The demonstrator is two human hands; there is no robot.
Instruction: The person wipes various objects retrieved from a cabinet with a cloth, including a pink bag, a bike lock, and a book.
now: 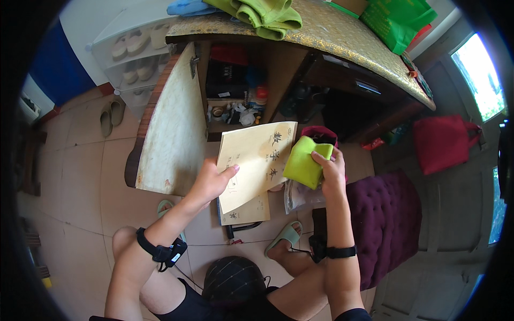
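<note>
My left hand [215,179] grips a tan paper exercise book [257,160] by its near left edge, thumb on the cover, which bears large printed characters. In my right hand [332,170] is a folded lime-green cloth [307,162], pinched between thumb and fingers just right of the book. Below the book a second tan exercise book [251,210] lies low over the floor, partly covered. A dark red bag [320,132] stands behind the cloth, mostly hidden. Beneath the cloth shows a clear plastic bag [301,198].
A cabinet door [172,132] stands open at left; its compartment holds a black box [227,80] and small items. Folded green cloth [267,16] lies on the patterned cabinet top [321,36]. A purple cushion [383,228] is at right. A black curved handle [247,227] lies near my feet.
</note>
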